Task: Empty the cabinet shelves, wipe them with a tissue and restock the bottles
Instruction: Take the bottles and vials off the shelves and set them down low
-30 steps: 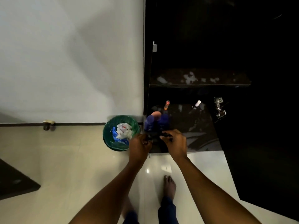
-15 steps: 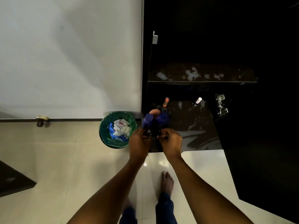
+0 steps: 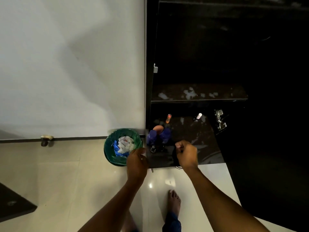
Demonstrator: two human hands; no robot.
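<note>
Both hands are down at the front lip of the bottom shelf (image 3: 192, 139) of the dark cabinet. The left hand (image 3: 137, 162) hangs at the cabinet's left edge, just over the rim of the green bin (image 3: 110, 158). Only its back shows, so I can't tell its grip. The right hand (image 3: 187, 154) has its fingers curled tight, but in this gloom I can't tell whether they pinch anything. On the shelf's left side stand two purple-capped bottles (image 3: 152, 136), with two small dark bottles (image 3: 153, 149) just in front. An orange slim bottle (image 3: 168, 118) and a white-capped bottle (image 3: 199, 116) sit further back. Crumpled tissues (image 3: 124, 144) fill the bin.
</note>
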